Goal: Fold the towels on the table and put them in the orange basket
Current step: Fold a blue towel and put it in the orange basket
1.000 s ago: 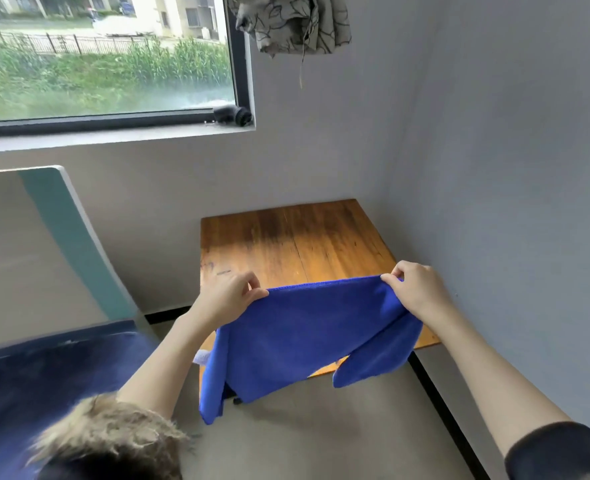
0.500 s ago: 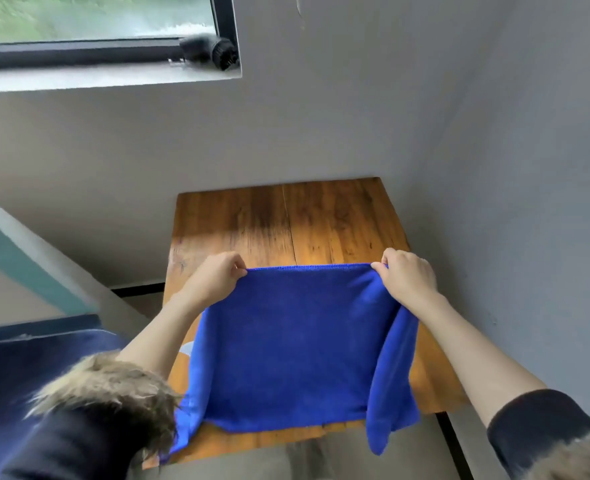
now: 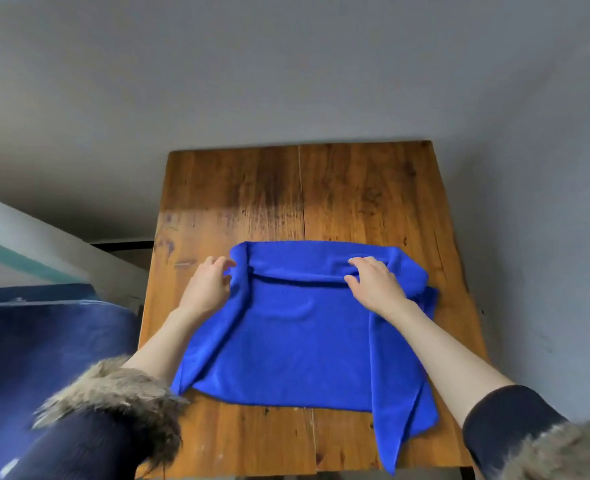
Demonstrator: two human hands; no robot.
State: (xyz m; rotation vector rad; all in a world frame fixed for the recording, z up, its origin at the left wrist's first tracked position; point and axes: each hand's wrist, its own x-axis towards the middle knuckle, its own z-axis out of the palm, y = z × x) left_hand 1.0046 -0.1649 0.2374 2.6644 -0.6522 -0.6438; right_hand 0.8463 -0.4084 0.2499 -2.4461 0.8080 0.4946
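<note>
A blue towel lies spread on the wooden table. Its far edge is rolled over into a loose fold, and its near right corner hangs past the table's front edge. My left hand pinches the towel's far left corner. My right hand lies on the far right part of the fold, with thumb and fingers pinching the cloth. Both hands are low, at the tabletop. No orange basket is in view.
The table stands in a corner, with grey walls behind it and to its right. A dark blue padded surface and a white and teal slanted panel are to the left. My fur-cuffed dark sleeves fill the bottom corners.
The towel, held up by its two top corners before, has come down flat onto the table. My hands moved forward and down with it, and the view tilted down.
</note>
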